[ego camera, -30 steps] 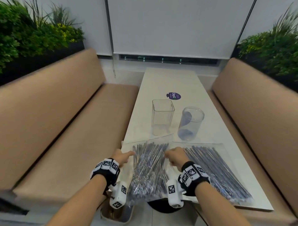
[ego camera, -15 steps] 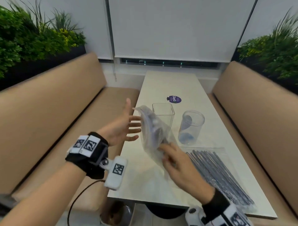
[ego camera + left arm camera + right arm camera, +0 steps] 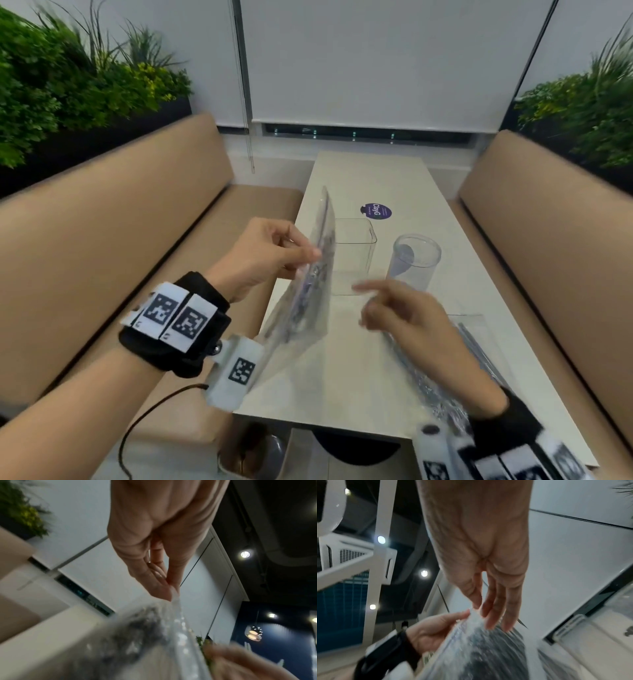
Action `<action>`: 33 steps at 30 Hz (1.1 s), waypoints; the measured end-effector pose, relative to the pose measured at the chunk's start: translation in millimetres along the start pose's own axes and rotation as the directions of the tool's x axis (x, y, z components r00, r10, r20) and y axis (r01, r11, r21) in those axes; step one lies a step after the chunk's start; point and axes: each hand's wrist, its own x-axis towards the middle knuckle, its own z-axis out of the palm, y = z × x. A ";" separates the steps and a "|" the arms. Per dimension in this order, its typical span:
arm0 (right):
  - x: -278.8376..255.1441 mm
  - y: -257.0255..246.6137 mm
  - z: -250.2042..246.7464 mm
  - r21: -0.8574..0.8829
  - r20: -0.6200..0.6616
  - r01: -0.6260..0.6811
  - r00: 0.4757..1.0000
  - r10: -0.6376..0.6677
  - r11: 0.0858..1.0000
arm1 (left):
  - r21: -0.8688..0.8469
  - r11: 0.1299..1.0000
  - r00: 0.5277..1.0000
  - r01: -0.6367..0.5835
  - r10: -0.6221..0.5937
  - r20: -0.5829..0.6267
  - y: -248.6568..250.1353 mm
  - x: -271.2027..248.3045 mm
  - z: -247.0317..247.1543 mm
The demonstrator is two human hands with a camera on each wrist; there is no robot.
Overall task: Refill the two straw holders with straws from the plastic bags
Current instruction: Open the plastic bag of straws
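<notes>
A clear plastic bag of dark straws [image 3: 308, 294] stands on edge above the white table [image 3: 356, 383]. My left hand [image 3: 306, 257] pinches the bag's upper edge between thumb and fingers; the left wrist view shows the same pinch on the bag [image 3: 173, 601]. My right hand [image 3: 364, 301] hovers just right of the bag, blurred, fingers straight and holding nothing. Behind the bag stand an empty square clear holder [image 3: 354, 253] and an empty round clear holder [image 3: 416, 263]. A second bag of straws [image 3: 479, 346] lies flat at the right, partly hidden by my right arm.
A purple round sticker [image 3: 376, 210] lies on the table beyond the holders. Tan padded benches [image 3: 120, 240] run along both sides, with green plants behind them. A bin [image 3: 253, 452] sits under the table's near edge.
The bag has passed from my right hand to my left, which was open and now pinches its upper edge. The right hand has let go and drawn away to the right.
</notes>
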 end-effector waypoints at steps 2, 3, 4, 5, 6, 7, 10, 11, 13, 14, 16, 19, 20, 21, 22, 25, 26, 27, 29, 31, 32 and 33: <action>21.7 -16.7 7.7 0.244 -0.111 -0.111 0.984 0.141 0.963 | -0.026 1.000 0.999 -0.018 0.019 0.039 -3.8 -7.9 19.3; 30.9 -23.5 13.6 0.314 -0.121 -0.165 0.970 0.212 0.935 | -0.039 0.999 0.997 -0.027 0.030 0.065 -6.5 -11.3 28.2; 38.1 -26.5 19.7 0.346 -0.124 -0.208 0.956 0.265 0.915 | -0.054 0.998 0.995 -0.033 0.038 0.089 -10.4 -13.9 35.6; 43.6 -25.9 25.6 0.351 -0.136 -0.234 0.945 0.297 0.907 | -0.067 0.997 0.994 -0.033 0.040 0.104 -14.1 -16.1 40.7; 47.3 -23.6 29.6 0.323 -0.155 -0.248 0.938 0.310 0.913 | -0.079 0.996 0.993 -0.031 0.039 0.111 -18.2 -17.3 43.2; 48.7 -21.9 32.8 0.306 -0.164 -0.257 0.934 0.317 0.917 | -0.087 0.996 0.993 -0.018 0.028 0.118 -21.5 -18.8 43.4; 45.9 -13.7 34.1 0.336 -0.106 -0.291 0.933 0.343 0.896 | -0.118 0.992 0.992 0.048 -0.033 0.122 -27.7 -22.0 39.3; 43.6 -13.4 33.6 0.380 -0.068 -0.300 0.935 0.349 0.875 | -0.152 0.986 0.994 0.073 -0.058 0.098 -27.9 -22.5 37.3; 39.9 -13.0 34.1 0.453 0.008 -0.307 0.940 0.341 0.837 | -0.232 0.967 0.994 0.104 -0.095 0.049 -25.6 -21.3 33.6; 38.7 -13.4 35.8 0.470 0.032 -0.306 0.943 0.331 0.828 | -0.244 0.965 0.995 0.098 -0.093 0.029 -24.1 -20.0 31.7; 38.4 -13.9 39.2 0.479 0.048 -0.291 0.951 0.306 0.828 | -0.220 0.974 0.997 0.062 -0.068 -0.020 -21.0 -17.5 28.2; 42.0 -16.7 41.8 0.448 0.040 -0.293 0.950 0.308 0.845 | -0.224 0.973 0.998 0.048 -0.056 -0.032 -18.2 -15.9 23.1; 43.2 -17.2 42.2 0.442 0.026 -0.295 0.948 0.316 0.847 | -0.241 0.969 0.998 0.054 -0.058 -0.010 -17.5 -15.9 21.6; 44.5 -18.8 42.6 0.440 0.006 -0.296 0.945 0.327 0.848 | -0.264 0.962 0.998 0.064 -0.062 0.016 -15.7 -15.9 19.8; 45.4 -19.9 43.8 0.431 -0.015 -0.299 0.941 0.339 0.851 | -0.290 0.954 0.997 0.076 -0.069 0.032 -15.6 -15.8 18.2; 46.7 -24.9 46.6 0.380 -0.058 -0.306 0.934 0.352 0.873 | -0.296 0.953 0.997 0.069 -0.060 0.040 -14.3 -16.9 17.2; 47.4 -25.9 47.8 0.336 -0.060 -0.310 0.935 0.349 0.889 | -0.277 0.959 0.998 0.057 -0.051 0.028 -14.1 -18.1 18.4; 47.7 -26.3 48.8 0.283 -0.066 -0.312 0.937 0.343 0.907 | -0.263 0.964 0.999 0.043 -0.042 0.013 -14.2 -19.2 20.4; 48.4 -25.7 49.3 0.188 -0.086 -0.293 0.946 0.313 0.937 | -0.251 0.967 0.999 0.035 -0.036 0.001 -14.7 -20.4 24.7; 48.2 -25.6 47.2 0.175 -0.079 -0.260 0.958 0.277 0.950 | -0.226 0.973 0.999 0.038 -0.038 0.006 -14.5 -20.8 26.9; 48.0 -25.7 45.4 0.198 -0.059 -0.249 0.962 0.265 0.948 | -0.194 0.980 0.999 0.037 -0.038 -0.003 -14.9 -20.0 27.4; 47.6 -25.5 44.6 0.220 -0.042 -0.247 0.964 0.262 0.944 | -0.149 0.989 0.999 0.027 -0.032 -0.027 -15.5 -20.2 27.9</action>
